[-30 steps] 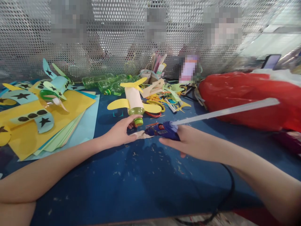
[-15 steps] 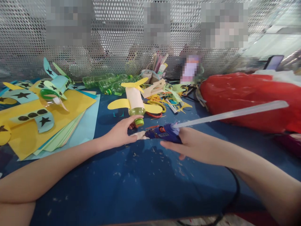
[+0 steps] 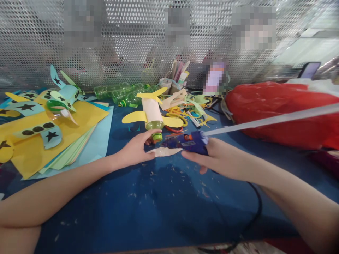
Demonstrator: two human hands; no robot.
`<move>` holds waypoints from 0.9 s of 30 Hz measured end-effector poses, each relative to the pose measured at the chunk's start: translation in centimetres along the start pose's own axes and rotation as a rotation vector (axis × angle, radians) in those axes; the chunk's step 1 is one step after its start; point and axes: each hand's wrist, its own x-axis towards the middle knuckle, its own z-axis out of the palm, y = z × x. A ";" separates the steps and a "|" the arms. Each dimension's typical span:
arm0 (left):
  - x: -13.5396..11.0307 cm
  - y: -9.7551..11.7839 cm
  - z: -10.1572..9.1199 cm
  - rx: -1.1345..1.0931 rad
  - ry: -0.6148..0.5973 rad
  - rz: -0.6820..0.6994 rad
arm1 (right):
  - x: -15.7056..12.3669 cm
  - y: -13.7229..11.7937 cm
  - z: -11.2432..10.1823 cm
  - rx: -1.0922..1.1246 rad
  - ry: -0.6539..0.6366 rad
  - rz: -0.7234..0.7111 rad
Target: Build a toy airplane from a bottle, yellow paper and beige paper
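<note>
My right hand [image 3: 212, 155] is closed around a blue glue gun [image 3: 194, 142], from whose back a long whitish glue stick [image 3: 254, 122] sticks out. The gun's nozzle points left, just above a pale paper strip [image 3: 165, 151]. Thumb and fingers of my left hand [image 3: 141, 145] pinch the left end of this strip, and a shiny patch shows on it. Right by my left fingertips is the green cap of a bottle plane [image 3: 153, 109], a green bottle wrapped in pale paper with yellow wings and tail, lying on the blue table [image 3: 127, 211].
Finished paper planes [image 3: 66, 93] and coloured paper sheets [image 3: 97, 127] lie at the left. Green bottles [image 3: 127, 93], paper scraps [image 3: 196, 106] and a holder with pens [image 3: 180, 77] stand behind. A red plastic bag [image 3: 272, 109] fills the right; a black cable [image 3: 256, 211] hangs below my right arm.
My right hand has moved the glue gun slightly right and up, uncovering more of the paper strip. My left hand keeps its place on the strip.
</note>
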 end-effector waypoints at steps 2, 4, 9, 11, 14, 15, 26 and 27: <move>-0.1 0.1 0.1 -0.019 0.006 -0.010 | -0.2 -0.1 0.0 0.021 0.075 -0.033; -0.2 0.0 0.2 -0.062 0.026 -0.013 | -0.4 0.0 0.3 -0.009 0.147 -0.056; -0.1 -0.6 0.6 -0.226 0.107 -0.013 | -0.8 0.5 1.5 -0.217 0.302 -0.226; 0.0 -0.9 0.6 -0.258 0.117 -0.009 | -0.9 0.5 2.0 -0.256 0.329 -0.281; 0.0 -1.2 0.6 -0.288 0.111 0.005 | -0.8 0.4 2.6 -0.296 0.338 -0.346; 0.1 -1.2 0.6 -0.300 0.108 0.009 | -0.7 0.4 2.8 -0.313 0.346 -0.369; 0.3 -1.9 0.8 -0.345 0.093 0.022 | -0.1 2.3 4.1 -0.482 0.445 -0.469; 0.3 -1.9 0.8 -0.344 0.094 0.023 | -0.2 2.3 4.1 -0.489 0.450 -0.474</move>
